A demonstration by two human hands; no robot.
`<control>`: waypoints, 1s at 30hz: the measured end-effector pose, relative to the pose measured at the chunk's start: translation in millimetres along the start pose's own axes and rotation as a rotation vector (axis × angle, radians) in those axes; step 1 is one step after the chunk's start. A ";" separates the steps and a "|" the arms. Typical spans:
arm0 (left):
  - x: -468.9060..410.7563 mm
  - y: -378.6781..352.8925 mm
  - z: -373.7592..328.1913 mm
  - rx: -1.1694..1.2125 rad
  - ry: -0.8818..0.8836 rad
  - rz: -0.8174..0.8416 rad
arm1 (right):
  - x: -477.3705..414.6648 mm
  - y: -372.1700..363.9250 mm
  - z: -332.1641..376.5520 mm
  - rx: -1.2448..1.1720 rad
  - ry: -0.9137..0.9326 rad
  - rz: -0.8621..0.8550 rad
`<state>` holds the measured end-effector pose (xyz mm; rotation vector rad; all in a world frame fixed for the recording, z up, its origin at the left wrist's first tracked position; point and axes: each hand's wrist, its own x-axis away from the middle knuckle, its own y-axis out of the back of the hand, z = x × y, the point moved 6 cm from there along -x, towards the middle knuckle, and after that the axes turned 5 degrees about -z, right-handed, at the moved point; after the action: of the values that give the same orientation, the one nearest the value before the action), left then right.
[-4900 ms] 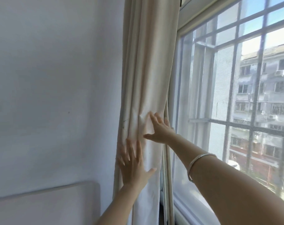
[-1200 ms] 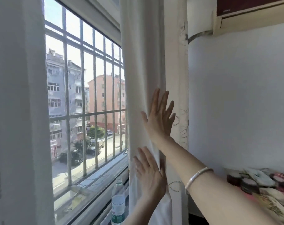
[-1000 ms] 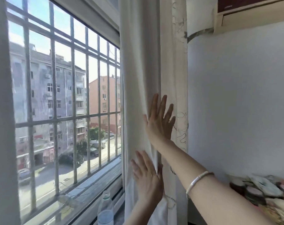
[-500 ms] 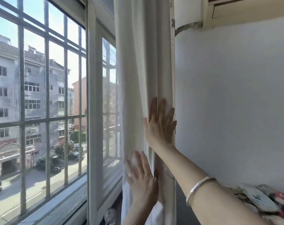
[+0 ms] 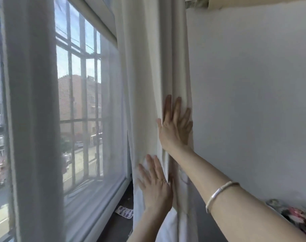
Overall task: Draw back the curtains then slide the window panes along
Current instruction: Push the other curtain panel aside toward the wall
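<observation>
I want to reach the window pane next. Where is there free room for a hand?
Free: the gap between the bunched cream curtain and the grey upright window frame, in front of the mesh screen. Crowded: the curtain folds by the white wall, where left hand and right hand press.

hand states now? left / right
Left hand: open, palm flat on the bunched cream fabric curtain, gripping nothing.
Right hand: open, fingers spread, pressed flat on the same curtain higher up.

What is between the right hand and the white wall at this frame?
In the head view, only the bunched curtain: the right hand presses its folds flat toward the wall. Nothing else shows there.
</observation>
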<state>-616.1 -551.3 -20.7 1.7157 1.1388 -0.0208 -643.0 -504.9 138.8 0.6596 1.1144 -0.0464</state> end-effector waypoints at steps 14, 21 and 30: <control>-104.3 -90.9 -18.2 -0.062 0.058 -0.027 | -69.2 -103.4 -79.3 -0.069 0.030 0.026; -149.7 -124.1 -37.8 -0.082 0.079 -0.014 | -103.0 -133.3 -116.4 -0.074 0.067 0.024; -196.0 -146.7 -34.4 -0.025 0.055 -0.044 | -134.6 -167.5 -128.8 -0.072 0.096 -0.002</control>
<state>-840.9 -653.7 -13.1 1.6780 1.2129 0.0135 -869.0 -612.9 138.6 0.6010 1.2037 0.0237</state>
